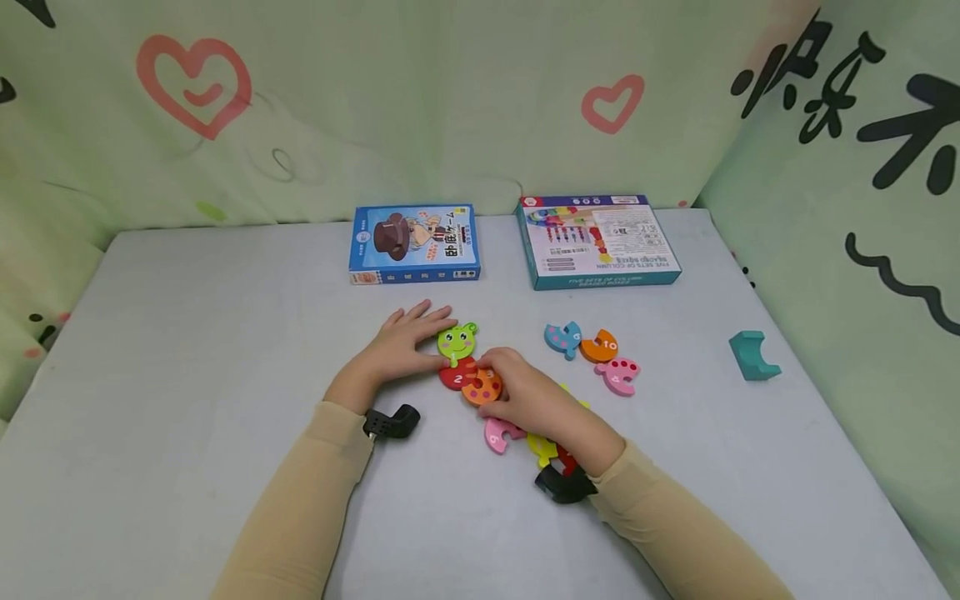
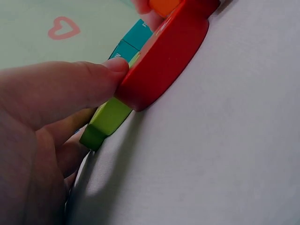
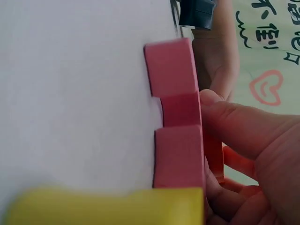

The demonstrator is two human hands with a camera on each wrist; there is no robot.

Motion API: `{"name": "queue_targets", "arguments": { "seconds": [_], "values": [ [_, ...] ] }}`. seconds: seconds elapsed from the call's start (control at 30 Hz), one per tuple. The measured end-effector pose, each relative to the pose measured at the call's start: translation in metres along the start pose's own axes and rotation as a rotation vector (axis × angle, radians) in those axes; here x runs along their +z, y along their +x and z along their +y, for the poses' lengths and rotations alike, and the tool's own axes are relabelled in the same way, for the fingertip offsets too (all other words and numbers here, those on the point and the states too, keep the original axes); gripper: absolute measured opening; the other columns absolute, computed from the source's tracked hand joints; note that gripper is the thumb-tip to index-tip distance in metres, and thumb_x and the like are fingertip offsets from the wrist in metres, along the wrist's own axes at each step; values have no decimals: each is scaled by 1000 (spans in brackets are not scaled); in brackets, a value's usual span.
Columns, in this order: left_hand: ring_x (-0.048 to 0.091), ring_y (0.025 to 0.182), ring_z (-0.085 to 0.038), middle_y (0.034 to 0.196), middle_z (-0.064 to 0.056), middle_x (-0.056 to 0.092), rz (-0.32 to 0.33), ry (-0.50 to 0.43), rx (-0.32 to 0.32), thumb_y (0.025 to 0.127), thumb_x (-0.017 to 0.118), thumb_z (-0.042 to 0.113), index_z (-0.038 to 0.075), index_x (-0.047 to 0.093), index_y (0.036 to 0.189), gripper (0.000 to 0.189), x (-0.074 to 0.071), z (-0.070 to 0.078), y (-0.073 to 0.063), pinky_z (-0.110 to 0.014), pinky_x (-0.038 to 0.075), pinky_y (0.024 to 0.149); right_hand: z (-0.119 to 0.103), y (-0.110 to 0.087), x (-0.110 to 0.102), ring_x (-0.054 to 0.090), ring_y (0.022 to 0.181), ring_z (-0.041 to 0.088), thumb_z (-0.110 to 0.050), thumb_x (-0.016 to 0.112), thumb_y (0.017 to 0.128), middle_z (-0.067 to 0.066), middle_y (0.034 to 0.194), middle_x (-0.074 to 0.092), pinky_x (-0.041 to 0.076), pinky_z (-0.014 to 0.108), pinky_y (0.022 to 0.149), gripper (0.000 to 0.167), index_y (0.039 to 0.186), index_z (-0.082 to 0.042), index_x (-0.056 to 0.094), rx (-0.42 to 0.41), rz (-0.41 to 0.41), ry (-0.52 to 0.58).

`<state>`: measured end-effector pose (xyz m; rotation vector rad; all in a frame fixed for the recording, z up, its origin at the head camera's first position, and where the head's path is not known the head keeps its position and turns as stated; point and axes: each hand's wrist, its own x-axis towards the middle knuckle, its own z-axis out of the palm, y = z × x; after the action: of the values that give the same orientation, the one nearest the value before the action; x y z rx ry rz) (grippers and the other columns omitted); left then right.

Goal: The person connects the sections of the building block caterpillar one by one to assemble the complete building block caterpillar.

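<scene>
A green puzzle piece with a smiling face (image 1: 457, 342) joins a red piece marked 2 (image 1: 456, 375). My left hand (image 1: 401, 346) holds the green piece between thumb and fingers, with the thumb (image 2: 101, 82) by the seam with the red piece (image 2: 164, 61). An orange piece with red dots (image 1: 482, 387) meets the red one. My right hand (image 1: 536, 400) pinches that orange piece at its right side. Just below the right hand lies a pink piece (image 1: 501, 435), seen edge-on in the right wrist view. Yellow (image 1: 542, 450) and red pieces are partly hidden under the right wrist.
Blue (image 1: 563, 339), orange (image 1: 600, 346) and pink (image 1: 618, 376) pieces lie to the right. A teal curved block (image 1: 753, 357) sits near the right edge. Two boxes, one blue (image 1: 415, 244) and one teal-edged (image 1: 598, 242), lie along the back by the curtain.
</scene>
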<state>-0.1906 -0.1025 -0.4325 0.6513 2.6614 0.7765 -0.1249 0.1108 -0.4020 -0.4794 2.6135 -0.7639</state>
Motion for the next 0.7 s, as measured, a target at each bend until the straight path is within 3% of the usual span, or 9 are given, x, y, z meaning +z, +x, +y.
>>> {"name": "queue_targets", "arguments": {
  "seconds": [0.47, 0.57, 0.7],
  "values": [
    [6, 142, -21, 150, 5, 27, -5, 4, -2, 80, 57, 46, 26, 38, 139, 65, 0, 0, 1, -49, -1, 113, -1, 7, 3, 47, 116, 22, -30, 75, 73, 8, 135, 39, 45, 37, 96, 62, 125, -11, 48, 67, 12, -16],
    [6, 142, -21, 150, 5, 27, -6, 6, -6, 80, 57, 46, 27, 38, 139, 65, -1, 0, 1, -49, -1, 113, 1, 6, 2, 51, 105, 18, -32, 74, 73, 7, 134, 39, 49, 32, 91, 63, 127, -12, 47, 64, 5, 4],
    [6, 142, -21, 150, 5, 27, -9, 13, -5, 80, 56, 46, 27, 38, 139, 65, -1, 0, 1, -49, -1, 113, 5, -2, -8, 53, 81, 11, -32, 72, 76, 6, 137, 37, 52, 22, 73, 63, 130, -14, 45, 62, 3, 36]
  ]
}}
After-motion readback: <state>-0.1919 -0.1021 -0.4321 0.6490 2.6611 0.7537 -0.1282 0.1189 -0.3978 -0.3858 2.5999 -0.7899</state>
